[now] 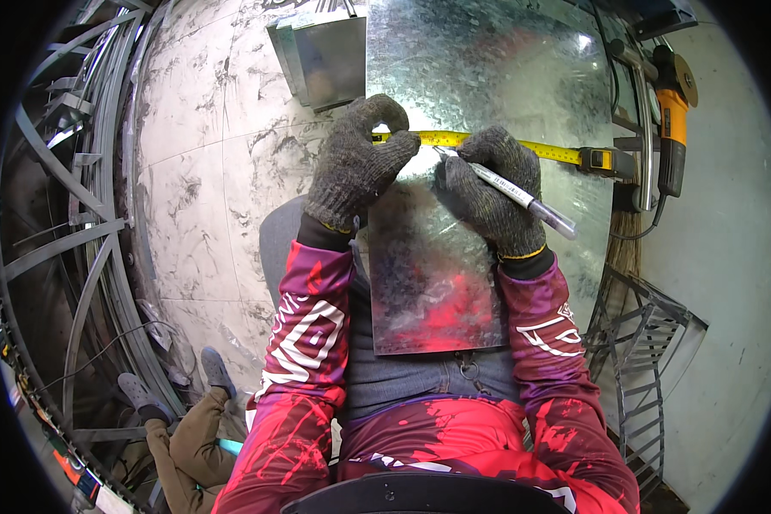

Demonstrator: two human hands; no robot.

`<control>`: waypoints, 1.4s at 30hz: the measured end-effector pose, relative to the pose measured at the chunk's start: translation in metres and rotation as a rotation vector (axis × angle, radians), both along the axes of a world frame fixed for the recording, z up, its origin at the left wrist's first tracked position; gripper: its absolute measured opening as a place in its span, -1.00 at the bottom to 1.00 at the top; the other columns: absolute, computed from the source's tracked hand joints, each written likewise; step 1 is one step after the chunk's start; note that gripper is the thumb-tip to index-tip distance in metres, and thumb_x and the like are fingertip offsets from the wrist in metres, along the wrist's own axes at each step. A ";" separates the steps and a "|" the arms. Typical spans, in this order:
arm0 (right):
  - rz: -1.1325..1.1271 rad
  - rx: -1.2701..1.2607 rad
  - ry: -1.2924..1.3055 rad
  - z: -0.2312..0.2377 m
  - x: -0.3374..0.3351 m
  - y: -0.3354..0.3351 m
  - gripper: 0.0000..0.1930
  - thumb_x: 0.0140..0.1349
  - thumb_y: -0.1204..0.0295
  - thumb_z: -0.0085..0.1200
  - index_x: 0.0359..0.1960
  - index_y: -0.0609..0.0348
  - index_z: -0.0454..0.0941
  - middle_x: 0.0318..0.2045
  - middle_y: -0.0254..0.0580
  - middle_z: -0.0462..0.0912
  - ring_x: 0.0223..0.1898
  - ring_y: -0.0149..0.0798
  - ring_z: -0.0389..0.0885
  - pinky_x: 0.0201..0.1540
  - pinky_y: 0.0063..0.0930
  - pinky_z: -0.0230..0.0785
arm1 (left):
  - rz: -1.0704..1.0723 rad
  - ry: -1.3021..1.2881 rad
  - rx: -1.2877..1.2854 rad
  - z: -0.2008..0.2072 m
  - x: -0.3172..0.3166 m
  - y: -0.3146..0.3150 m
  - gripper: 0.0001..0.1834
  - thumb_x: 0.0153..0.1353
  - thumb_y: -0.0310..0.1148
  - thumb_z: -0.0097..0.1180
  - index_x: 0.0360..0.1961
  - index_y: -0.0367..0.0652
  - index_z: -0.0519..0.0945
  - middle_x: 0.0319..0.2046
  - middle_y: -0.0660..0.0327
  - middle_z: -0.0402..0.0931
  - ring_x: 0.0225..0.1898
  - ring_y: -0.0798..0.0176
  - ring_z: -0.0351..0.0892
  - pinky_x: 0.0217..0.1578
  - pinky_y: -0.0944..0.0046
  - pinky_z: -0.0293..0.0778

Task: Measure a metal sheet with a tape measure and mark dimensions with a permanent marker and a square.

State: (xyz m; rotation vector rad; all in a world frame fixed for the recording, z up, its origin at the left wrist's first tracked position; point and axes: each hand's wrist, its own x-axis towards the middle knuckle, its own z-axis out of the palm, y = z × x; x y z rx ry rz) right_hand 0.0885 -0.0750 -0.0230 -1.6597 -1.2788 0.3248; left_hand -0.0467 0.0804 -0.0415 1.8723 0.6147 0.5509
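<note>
A shiny galvanized metal sheet (488, 77) lies in front of me, its near end over my lap. Across it runs the yellow blade of a tape measure (606, 161), whose case rests by the sheet's right edge. My left hand (360, 158), in a dark grey knit glove, pinches the blade's end at the sheet's left edge. In the same kind of glove, my right hand (493, 184) grips a white marker pen (522, 195) just below the blade. The pen's tip points toward the sheet near the tape; whether it touches cannot be made out.
Bent metal pieces (321, 60) stand on the tiled floor at the far left of the sheet. An orange angle grinder (672, 120) hangs at the right, above a metal rack (642, 368). Steel framing (94, 206) lines the left. A person's legs (188, 437) show at lower left.
</note>
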 end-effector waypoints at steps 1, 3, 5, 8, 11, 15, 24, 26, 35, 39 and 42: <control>-0.001 -0.001 -0.001 0.000 0.000 0.000 -0.78 0.19 0.39 0.31 -0.37 0.19 0.49 -0.53 -0.27 0.65 -0.48 -0.42 0.62 -0.43 -0.48 0.48 | -0.004 0.004 -0.022 -0.001 0.001 -0.001 -0.86 0.14 -0.42 0.22 -0.37 -0.25 0.54 -0.38 0.25 0.51 -0.28 0.40 0.52 -0.20 0.32 0.49; -0.008 0.021 0.187 -0.001 -0.001 -0.001 -0.78 0.19 0.40 0.32 -0.36 0.20 0.49 -0.52 -0.25 0.65 -0.48 -0.42 0.63 -0.41 -0.48 0.49 | -0.019 -0.016 -0.037 -0.003 0.001 0.001 -0.87 0.14 -0.43 0.22 -0.36 -0.26 0.54 -0.37 0.25 0.51 -0.28 0.40 0.52 -0.20 0.33 0.49; -0.009 0.021 0.153 -0.005 -0.001 -0.001 -0.78 0.19 0.40 0.32 -0.35 0.20 0.50 -0.51 -0.25 0.65 -0.47 -0.42 0.63 -0.41 -0.48 0.49 | -0.032 -0.032 -0.049 -0.005 0.001 0.001 -0.87 0.14 -0.44 0.22 -0.35 -0.26 0.54 -0.37 0.26 0.51 -0.28 0.41 0.52 -0.20 0.33 0.50; -0.010 0.004 0.126 -0.008 0.000 -0.003 -0.79 0.18 0.41 0.32 -0.34 0.20 0.50 -0.50 -0.24 0.66 -0.47 -0.41 0.63 -0.41 -0.47 0.50 | -0.022 -0.043 -0.079 -0.007 0.001 0.001 -0.79 0.11 -0.33 0.32 -0.35 -0.20 0.56 -0.35 0.14 0.56 -0.23 0.16 0.59 -0.16 0.15 0.52; 0.013 -0.014 0.007 -0.004 0.001 -0.002 -0.80 0.17 0.43 0.32 -0.34 0.20 0.51 -0.50 -0.22 0.66 -0.47 -0.40 0.64 -0.40 -0.46 0.50 | -0.027 -0.027 -0.083 -0.004 0.000 0.001 -0.79 0.11 -0.34 0.32 -0.35 -0.21 0.56 -0.35 0.14 0.56 -0.23 0.16 0.59 -0.15 0.16 0.52; 0.032 0.063 -0.077 -0.004 0.001 0.001 -0.81 0.13 0.49 0.32 -0.34 0.20 0.52 -0.51 -0.20 0.65 -0.47 -0.38 0.65 -0.40 -0.45 0.50 | -0.029 -0.033 -0.089 -0.005 0.001 0.002 -0.79 0.12 -0.33 0.31 -0.35 -0.21 0.56 -0.34 0.13 0.57 -0.23 0.16 0.59 -0.14 0.16 0.52; 0.077 0.207 -0.375 -0.012 0.003 0.003 -0.76 0.02 0.57 0.37 -0.37 0.21 0.51 -0.50 -0.22 0.56 -0.53 -0.25 0.57 -0.42 -0.38 0.48 | -0.045 -0.023 -0.024 -0.002 0.000 0.001 -0.85 0.16 -0.46 0.23 -0.28 -0.28 0.56 -0.35 0.26 0.53 -0.28 0.42 0.54 -0.22 0.34 0.52; 0.058 0.170 -0.255 -0.010 0.001 0.002 -0.77 0.03 0.56 0.37 -0.37 0.20 0.51 -0.51 -0.22 0.57 -0.53 -0.26 0.57 -0.42 -0.38 0.48 | -0.049 -0.017 -0.025 -0.003 0.000 0.001 -0.85 0.17 -0.46 0.23 -0.27 -0.28 0.56 -0.35 0.26 0.53 -0.28 0.42 0.54 -0.21 0.34 0.52; 0.001 0.061 -0.076 -0.006 -0.003 0.001 -0.80 0.06 0.49 0.36 -0.39 0.18 0.53 -0.55 -0.18 0.61 -0.54 -0.29 0.61 -0.42 -0.37 0.49 | -0.053 -0.034 -0.049 -0.003 0.000 0.001 -0.86 0.17 -0.48 0.23 -0.28 -0.28 0.55 -0.36 0.27 0.52 -0.28 0.43 0.54 -0.21 0.35 0.52; -0.009 0.081 -0.108 -0.005 -0.003 0.002 -0.81 0.06 0.49 0.36 -0.40 0.19 0.54 -0.55 -0.17 0.61 -0.54 -0.30 0.62 -0.42 -0.38 0.49 | -0.028 -0.012 -0.098 -0.002 0.001 0.000 -0.81 0.11 -0.35 0.33 -0.34 -0.19 0.57 -0.32 0.15 0.58 -0.20 0.17 0.59 -0.13 0.15 0.52; -0.006 0.036 -0.130 -0.002 -0.002 0.002 -0.80 0.06 0.50 0.36 -0.40 0.19 0.53 -0.55 -0.17 0.61 -0.54 -0.30 0.61 -0.42 -0.38 0.49 | -0.034 -0.015 -0.093 -0.004 0.001 0.001 -0.80 0.11 -0.35 0.33 -0.34 -0.19 0.57 -0.33 0.15 0.58 -0.19 0.16 0.58 -0.12 0.16 0.51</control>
